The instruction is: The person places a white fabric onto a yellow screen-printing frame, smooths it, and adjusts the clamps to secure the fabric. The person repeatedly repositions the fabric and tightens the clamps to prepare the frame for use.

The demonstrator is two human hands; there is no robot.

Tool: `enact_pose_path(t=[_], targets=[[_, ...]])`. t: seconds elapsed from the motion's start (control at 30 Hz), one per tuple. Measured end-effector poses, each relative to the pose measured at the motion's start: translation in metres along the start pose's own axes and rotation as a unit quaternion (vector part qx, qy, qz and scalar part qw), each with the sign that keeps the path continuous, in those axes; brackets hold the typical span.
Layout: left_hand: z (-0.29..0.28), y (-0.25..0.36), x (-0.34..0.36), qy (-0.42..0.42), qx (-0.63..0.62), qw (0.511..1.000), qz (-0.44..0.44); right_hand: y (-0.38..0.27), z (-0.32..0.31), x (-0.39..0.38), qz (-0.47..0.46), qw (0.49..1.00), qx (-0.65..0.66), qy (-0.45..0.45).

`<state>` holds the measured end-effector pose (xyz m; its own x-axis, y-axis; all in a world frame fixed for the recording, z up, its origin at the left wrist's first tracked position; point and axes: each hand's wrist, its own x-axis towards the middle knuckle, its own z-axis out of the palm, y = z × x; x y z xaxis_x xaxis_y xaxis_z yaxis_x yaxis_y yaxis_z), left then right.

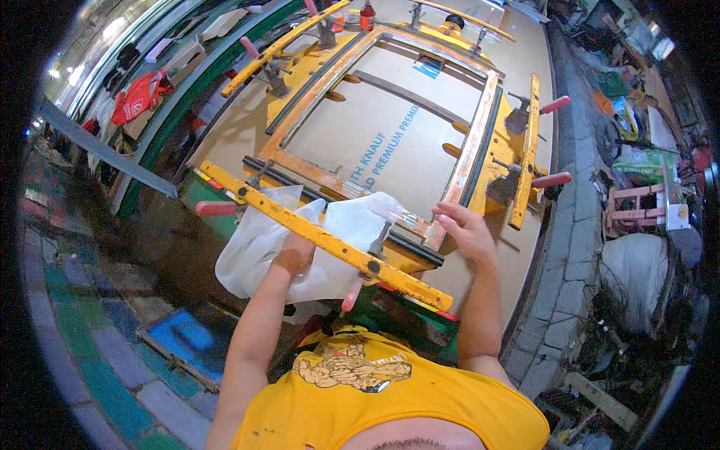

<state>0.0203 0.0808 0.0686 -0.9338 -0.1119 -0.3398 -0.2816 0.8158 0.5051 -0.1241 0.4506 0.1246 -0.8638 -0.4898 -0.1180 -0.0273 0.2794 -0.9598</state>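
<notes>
At the far left of the head view, a red bag (139,97) lies on a shelf; below it, on the floor, is a blue panel (182,337). Next, a translucent white sheet (247,255), crumpled, drapes under and around the near yellow bar (330,241), 1 of 4 bars set around the frame. The left hand (295,253) lies among its folds; its fingers are hidden, so the grip cannot be told. At centre, the rectangular frame (466,154), its surface patchy orange-brown, lies above a board with blue print. The right hand (465,229) is near the frame's near right corner, fingers loosely extended, nothing seen between them; contact cannot be told. Farther right are a yellow bar with 2 pink handles and, beyond the board, a pink stool (636,204).
</notes>
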Motion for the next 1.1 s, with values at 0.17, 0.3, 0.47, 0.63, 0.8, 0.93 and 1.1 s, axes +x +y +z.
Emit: enact_pose_path(t=[0.17, 0.3, 0.47, 0.63, 0.8, 0.93, 1.1], targets=[[0.018, -0.014, 0.0, 0.191, 0.0, 0.966, 0.173, -0.105, -0.001, -0.037, -0.127, 0.968, -0.215, 0.017], [0.019, -0.017, -0.011, 0.191, 0.006, 0.965, 0.179, -0.194, 0.031, -0.085, -0.281, 0.897, -0.323, -0.113], [0.017, -0.011, -0.014, 0.15, -0.01, 0.978, 0.143, -0.183, 0.096, -0.105, -0.381, 0.643, 0.22, -0.627], [0.016, -0.007, -0.008, 0.12, -0.03, 0.983, 0.139, -0.178, 0.154, -0.113, -0.36, 0.471, 0.343, -0.728], [0.006, -0.006, -0.007, 0.068, -0.048, 0.984, 0.157, -0.182, 0.182, -0.114, -0.356, 0.415, 0.26, -0.796], [-0.003, 0.0, -0.017, -0.004, -0.046, 0.984, 0.17, -0.203, 0.191, -0.132, -0.446, 0.797, 0.238, -0.33], [-0.013, 0.004, -0.026, -0.094, -0.004, 0.983, 0.159, -0.232, 0.245, -0.147, -0.392, 0.83, 0.388, -0.079]])
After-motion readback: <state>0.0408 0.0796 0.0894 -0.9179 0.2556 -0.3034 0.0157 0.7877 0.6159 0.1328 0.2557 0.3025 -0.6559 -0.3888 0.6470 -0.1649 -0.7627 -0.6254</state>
